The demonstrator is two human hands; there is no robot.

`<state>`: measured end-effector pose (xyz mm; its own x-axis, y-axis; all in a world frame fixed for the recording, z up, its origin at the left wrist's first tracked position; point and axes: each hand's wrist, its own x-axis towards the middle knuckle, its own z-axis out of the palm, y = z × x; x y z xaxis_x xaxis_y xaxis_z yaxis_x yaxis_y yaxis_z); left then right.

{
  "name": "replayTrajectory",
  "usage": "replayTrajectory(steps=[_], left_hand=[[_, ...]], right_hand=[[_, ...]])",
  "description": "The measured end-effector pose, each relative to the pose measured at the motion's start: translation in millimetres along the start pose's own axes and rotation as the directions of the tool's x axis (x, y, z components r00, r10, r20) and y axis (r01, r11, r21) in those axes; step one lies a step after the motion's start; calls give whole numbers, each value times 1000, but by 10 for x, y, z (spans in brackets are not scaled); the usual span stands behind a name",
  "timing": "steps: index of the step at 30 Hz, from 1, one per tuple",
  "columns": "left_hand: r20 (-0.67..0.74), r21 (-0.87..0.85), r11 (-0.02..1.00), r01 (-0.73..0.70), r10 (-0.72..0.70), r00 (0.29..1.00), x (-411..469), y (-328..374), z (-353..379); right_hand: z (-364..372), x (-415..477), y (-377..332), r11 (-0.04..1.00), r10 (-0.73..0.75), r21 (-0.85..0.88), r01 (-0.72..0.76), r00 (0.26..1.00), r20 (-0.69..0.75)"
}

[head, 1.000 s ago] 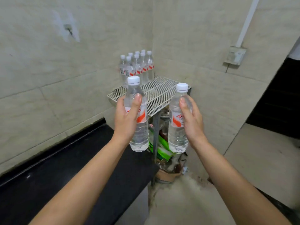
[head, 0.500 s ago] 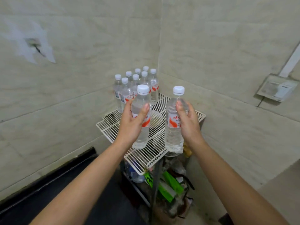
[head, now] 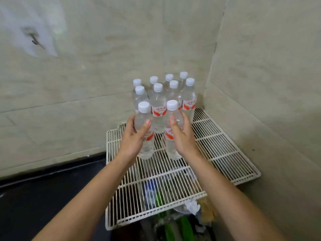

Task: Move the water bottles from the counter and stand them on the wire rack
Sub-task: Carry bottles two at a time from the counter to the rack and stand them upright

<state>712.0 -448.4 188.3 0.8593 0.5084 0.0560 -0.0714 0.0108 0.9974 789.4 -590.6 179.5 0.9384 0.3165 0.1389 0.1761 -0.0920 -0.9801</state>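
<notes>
Two bottles upright over the wire rack [head: 217, 146]
You hold the left bottle [head: 147, 148] and right bottle [head: 171, 152], clear, white-capped, red-labelled, just before eight more bottles [head: 158, 105] clustered in its back corner.

One camera sits on the person's head. It looks forward and down into the corner of two beige tiled walls [head: 86, 84]. The white wire rack [head: 225, 153] is close, just below the middle of the view.
</notes>
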Motion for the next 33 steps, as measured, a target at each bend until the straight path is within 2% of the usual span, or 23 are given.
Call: replayTrajectory(steps=[5, 10, 12, 14, 17, 21, 24, 33], left_hand=[[-134, -2, 1000, -22, 22, 991, 146, -66, 151], [-122, 142, 985, -97, 114, 986, 150, -146, 145], [-53, 220, 974, -62, 75, 996, 129, -217, 43], [18, 364, 931, 28, -37, 999, 61, -335, -50], [45, 434, 892, 125, -160, 986, -75, -525, -78], [-4, 514, 851, 108, -124, 992, -36, -713, -66], [-14, 544, 834, 93, -102, 995, 13, -809, -78], [-96, 576, 797, 183, -157, 983, 238, -906, -65]], right_hand=[[94, 354, 73, 999, 12, 44, -16, 996, 89], [85, 414, 187, 998, 1, 54, -13, 978, 208], [25, 353, 261, 995, -21, 104, -8, 963, 270], [-61, 267, 441, 996, -3, 89, -29, 939, 344], [-168, 163, 746, 993, 111, -82, -85, 910, 399], [-159, 164, 922, 960, 133, -279, -42, 939, 317], [-113, 210, 984, 936, 98, -352, 18, 946, 308], [59, 372, 1053, 864, 68, -498, 71, 964, 256]])
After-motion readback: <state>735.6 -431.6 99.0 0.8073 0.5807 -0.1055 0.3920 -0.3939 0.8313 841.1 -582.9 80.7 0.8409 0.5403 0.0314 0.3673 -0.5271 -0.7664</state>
